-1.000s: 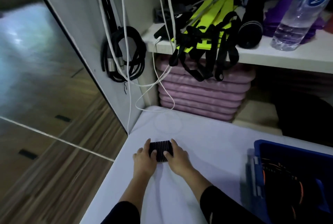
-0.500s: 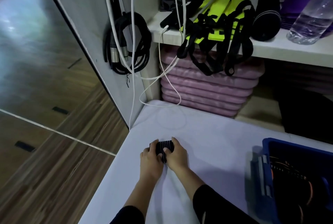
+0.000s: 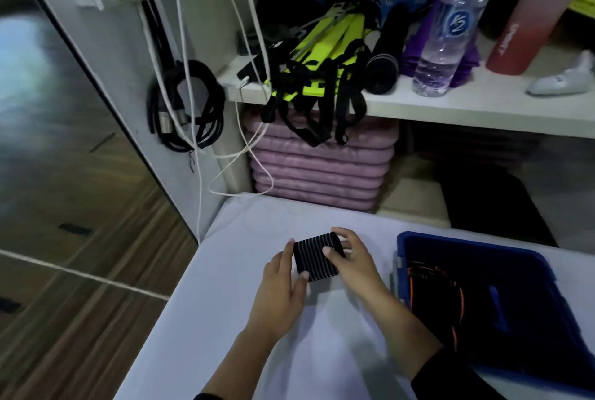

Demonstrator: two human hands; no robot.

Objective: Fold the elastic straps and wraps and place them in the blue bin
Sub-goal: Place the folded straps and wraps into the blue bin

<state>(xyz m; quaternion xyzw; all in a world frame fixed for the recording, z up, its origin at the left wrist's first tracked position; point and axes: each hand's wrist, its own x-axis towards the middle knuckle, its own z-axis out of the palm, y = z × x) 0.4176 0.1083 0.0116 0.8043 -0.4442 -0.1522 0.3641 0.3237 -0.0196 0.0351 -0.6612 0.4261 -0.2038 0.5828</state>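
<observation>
A black ribbed elastic wrap [image 3: 316,258], folded into a compact block, is held between both hands just above the white table [image 3: 244,319]. My left hand [image 3: 280,287] grips its left side and lower edge. My right hand [image 3: 355,262] clasps its right side, thumb on top. The blue bin [image 3: 476,258] stands to the right of my hands and holds dark straps with orange trim [image 3: 431,290]. More black and neon-yellow straps [image 3: 322,84] hang over the shelf edge above.
A white shelf [image 3: 483,106] carries a water bottle [image 3: 450,32], a black roller [image 3: 384,67], a pink cylinder [image 3: 528,22]. Pink mats [image 3: 322,171] are stacked beneath. Black coiled cables [image 3: 183,106] and white cords [image 3: 196,174] hang at the left. The table's left edge drops to wood floor.
The wrap was pressed flat on the table under both hands; now it is lifted slightly and tilted, held between the hands nearer the bin. The camera view has shifted right.
</observation>
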